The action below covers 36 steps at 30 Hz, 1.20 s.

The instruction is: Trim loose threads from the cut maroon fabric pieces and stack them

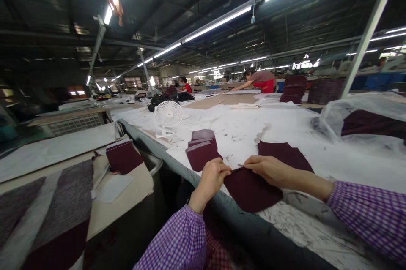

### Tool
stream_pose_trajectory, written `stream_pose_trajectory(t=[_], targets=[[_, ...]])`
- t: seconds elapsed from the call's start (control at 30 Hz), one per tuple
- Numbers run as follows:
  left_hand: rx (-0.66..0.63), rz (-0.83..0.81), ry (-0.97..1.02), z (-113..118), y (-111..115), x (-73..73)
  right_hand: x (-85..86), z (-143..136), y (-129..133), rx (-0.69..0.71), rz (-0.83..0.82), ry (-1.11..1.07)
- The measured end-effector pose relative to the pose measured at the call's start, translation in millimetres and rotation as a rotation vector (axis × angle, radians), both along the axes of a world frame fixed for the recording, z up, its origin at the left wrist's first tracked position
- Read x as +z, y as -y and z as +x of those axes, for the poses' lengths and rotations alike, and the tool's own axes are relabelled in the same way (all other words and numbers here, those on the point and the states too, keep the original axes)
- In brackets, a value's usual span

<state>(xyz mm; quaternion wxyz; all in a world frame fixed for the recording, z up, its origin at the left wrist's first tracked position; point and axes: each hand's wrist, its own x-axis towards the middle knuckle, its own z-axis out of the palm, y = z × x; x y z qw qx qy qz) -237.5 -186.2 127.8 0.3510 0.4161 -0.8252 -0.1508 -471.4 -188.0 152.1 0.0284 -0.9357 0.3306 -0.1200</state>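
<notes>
A dark maroon fabric piece (253, 192) lies at the front edge of the white-covered table. My left hand (213, 177) pinches the left end of its upper edge. At the same edge, further right, my right hand (268, 169) is closed with thumb and fingertips on the cloth. Just beyond my left hand is a fanned group of maroon pieces (203, 154), some showing a greyish side. More maroon fabric (285, 154) lies behind my right hand and forearm.
A small white fan (168, 113) stands on the table (231, 124). On the left, a lower surface holds a maroon stack (124, 156) and grey-maroon fabric (65, 202). A plastic bag (336, 120) is at right. Two people work farther back.
</notes>
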Motion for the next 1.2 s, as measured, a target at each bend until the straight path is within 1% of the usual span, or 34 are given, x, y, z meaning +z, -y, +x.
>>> stream_pose_trajectory(t=[0.07,0.17,0.27,0.37,0.5,0.57,0.63,0.73,0.8,0.9,1.0,1.07,1.2], targets=[[0.001,-0.044,-0.016,5.7,-3.0,-2.7,2.7,-0.7,0.2,0.006,0.002,-0.034],[-0.004,-0.097,-0.004,8.0,-6.0,-6.6,7.2,1.7,-1.2,0.023,-0.002,-0.098],[-0.011,-0.138,0.021,8.7,-7.2,-8.7,13.7,8.9,-3.1,0.025,-0.032,-0.216],[-0.018,-0.191,0.064,9.6,-8.7,-7.6,21.9,19.7,-5.3,0.007,-0.083,-0.369],[-0.034,-0.236,0.110,10.6,-9.1,-4.2,30.8,34.5,-8.5,-0.008,-0.160,-0.492],[-0.060,-0.191,0.061,13.1,-6.9,-4.2,33.0,39.8,-9.9,-0.019,-0.198,-0.551],[-0.083,-0.067,-0.082,18.3,-3.8,-5.4,33.7,42.9,-10.7,-0.026,-0.227,-0.600],[-0.042,0.113,-0.338,28.8,-1.2,-6.6,32.7,43.8,-10.6,-0.024,-0.263,-0.597],[-0.002,0.154,-0.394,33.4,-2.7,-5.3,31.0,42.8,-9.7,-0.010,-0.283,-0.578],[0.038,0.144,-0.289,32.3,-8.2,-0.5,27.4,40.4,-7.6,0.020,-0.305,-0.577],[0.089,0.059,-0.107,25.9,-12.1,3.2,25.4,39.0,-5.7,0.054,-0.327,-0.564],[0.093,-0.001,-0.023,22.9,-12.6,3.3,26.7,39.4,-5.1,0.061,-0.314,-0.575],[0.053,-0.064,0.004,22.9,-12.4,0.1,36.1,44.3,-5.3,0.072,-0.239,-0.648]])
